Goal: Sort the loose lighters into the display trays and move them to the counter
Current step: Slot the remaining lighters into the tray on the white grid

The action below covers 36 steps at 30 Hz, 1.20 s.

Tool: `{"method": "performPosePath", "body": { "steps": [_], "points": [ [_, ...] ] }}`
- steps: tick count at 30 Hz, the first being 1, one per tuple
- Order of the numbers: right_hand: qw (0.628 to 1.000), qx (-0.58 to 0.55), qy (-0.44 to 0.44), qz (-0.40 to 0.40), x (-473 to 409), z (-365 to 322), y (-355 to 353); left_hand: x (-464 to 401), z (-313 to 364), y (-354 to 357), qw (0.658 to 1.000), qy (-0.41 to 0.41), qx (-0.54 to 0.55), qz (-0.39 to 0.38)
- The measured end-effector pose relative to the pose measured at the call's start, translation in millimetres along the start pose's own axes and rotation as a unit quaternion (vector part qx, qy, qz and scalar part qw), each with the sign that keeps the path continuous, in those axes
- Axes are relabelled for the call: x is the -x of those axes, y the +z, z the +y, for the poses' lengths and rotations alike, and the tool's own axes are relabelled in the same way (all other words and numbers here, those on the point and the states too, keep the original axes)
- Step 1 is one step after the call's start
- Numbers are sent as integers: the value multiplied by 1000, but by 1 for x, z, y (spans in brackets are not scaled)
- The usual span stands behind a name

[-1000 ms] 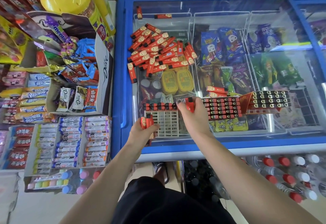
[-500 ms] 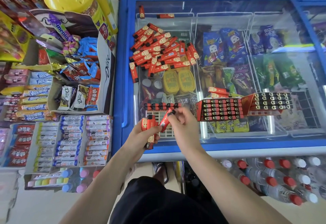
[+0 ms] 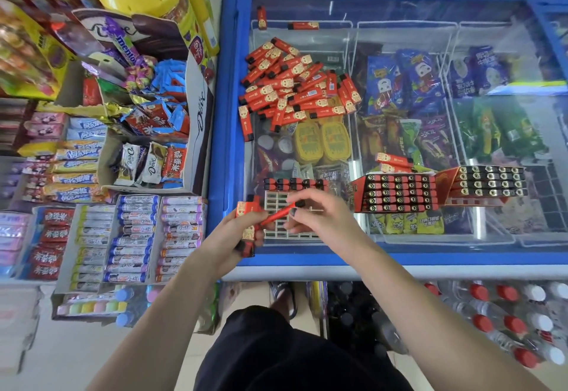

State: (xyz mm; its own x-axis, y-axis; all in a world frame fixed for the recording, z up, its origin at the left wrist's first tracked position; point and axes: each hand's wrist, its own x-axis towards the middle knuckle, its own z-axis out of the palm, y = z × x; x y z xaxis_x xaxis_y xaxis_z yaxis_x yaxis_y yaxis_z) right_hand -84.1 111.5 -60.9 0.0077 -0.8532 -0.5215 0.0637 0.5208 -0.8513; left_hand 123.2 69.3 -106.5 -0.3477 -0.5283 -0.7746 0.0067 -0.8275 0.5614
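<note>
Right hand [image 3: 319,217] has come back from the tray [image 3: 292,221], now pinching one lighter [image 3: 278,213]. Left hand [image 3: 242,230] still grips a bundle. Next slot fill pending.

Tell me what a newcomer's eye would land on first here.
The heap of red lighters lying loose on the freezer lid, far left, grabs attention first. Nearer the person, two full trays stand at right on the lid, beside a mostly empty tray. Over that tray the right hand pinches one lighter, while the left hand grips a few more.
</note>
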Motion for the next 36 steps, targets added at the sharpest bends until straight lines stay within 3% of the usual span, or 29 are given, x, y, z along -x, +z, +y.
{"method": "performPosePath", "body": {
  "steps": [4,9,11,17,21,27,36],
  "points": [
    [991,123,-46,34,-1,3,5,-3,0,4,999,2,25,31],
    [972,196,-102,82,-8,13,20,-13,-8,5,993,29,-6,118],
    [939,289,-155,106,-15,20,24,-18,-10,5,988,40,-36,144],
    [793,523,-270,156,-34,27,31,-23,-16,7,974,50,-134,174],
    [746,576,-293,160,-41,28,34,-26,-21,9,967,58,-169,182],
    [706,624,-289,168,-43,31,34,-30,-21,8,962,60,-193,186],
    [699,625,-314,152,-44,34,26,-30,-21,8,964,57,-182,187]
  ]
}}
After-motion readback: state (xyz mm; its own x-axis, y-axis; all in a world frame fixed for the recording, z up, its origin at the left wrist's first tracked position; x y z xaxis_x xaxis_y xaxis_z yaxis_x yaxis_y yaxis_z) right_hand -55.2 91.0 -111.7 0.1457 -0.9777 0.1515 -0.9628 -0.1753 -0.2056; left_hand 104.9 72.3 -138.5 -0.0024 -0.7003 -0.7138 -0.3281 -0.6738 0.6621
